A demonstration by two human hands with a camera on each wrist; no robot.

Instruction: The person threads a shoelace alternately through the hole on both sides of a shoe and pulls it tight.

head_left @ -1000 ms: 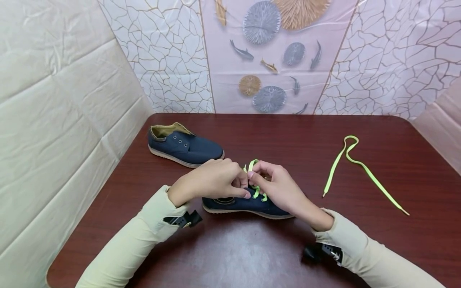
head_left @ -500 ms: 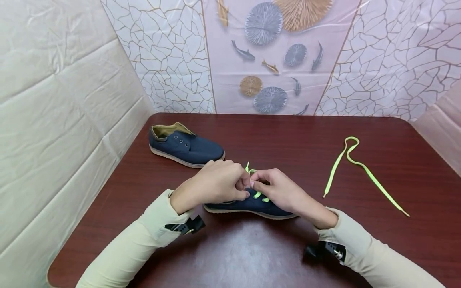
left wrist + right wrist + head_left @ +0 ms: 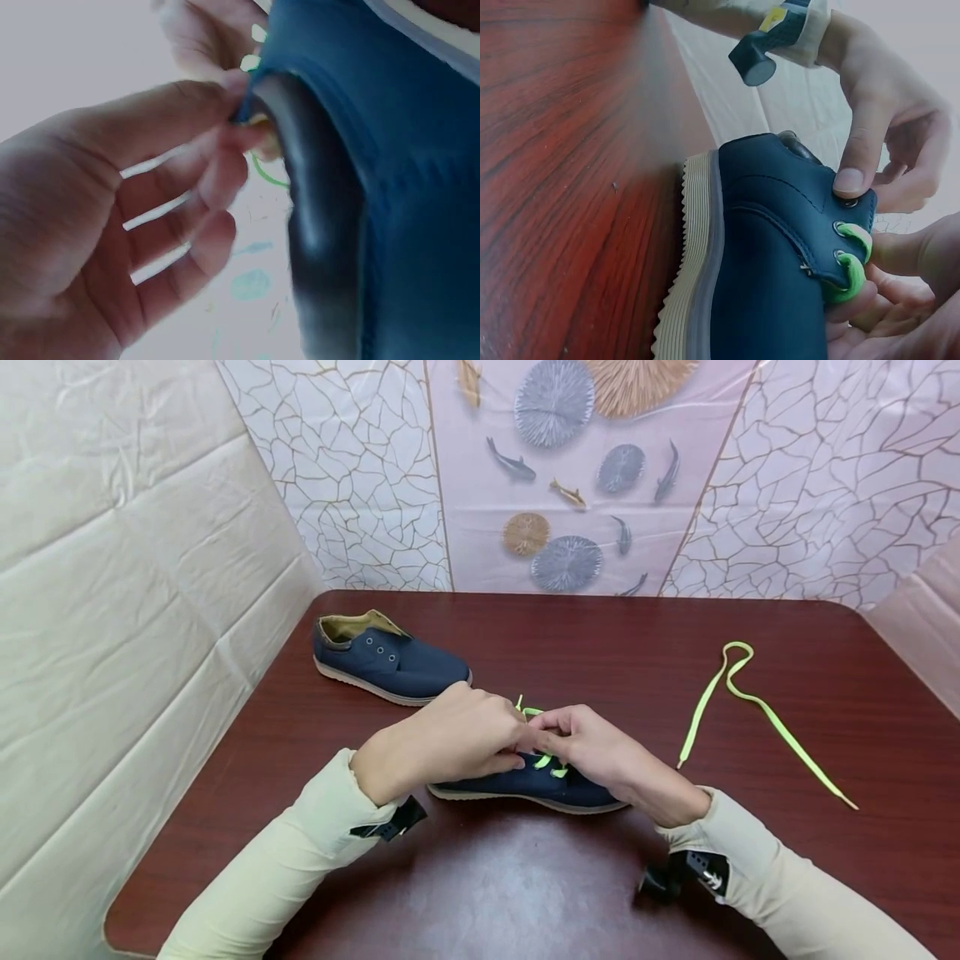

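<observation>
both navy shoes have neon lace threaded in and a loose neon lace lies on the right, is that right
Not quite: the head view shows the far navy shoe with bare eyelets. Only the near navy shoe has neon lace threaded in; a loose neon lace does lie on the right.

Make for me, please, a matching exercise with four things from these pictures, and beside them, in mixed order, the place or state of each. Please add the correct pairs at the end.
Things
1. Far shoe
2. Near shoe
3. Loose lace
4. Left hand

Places and states
A. Lies on the table, to the right, apart from both shoes
B. Has a yellow-green lace through two visible eyelets
C. Pinches an eyelet flap
D. Shows three eyelets with no lace in them

Pairs: 1-D, 2-B, 3-A, 4-C
</observation>
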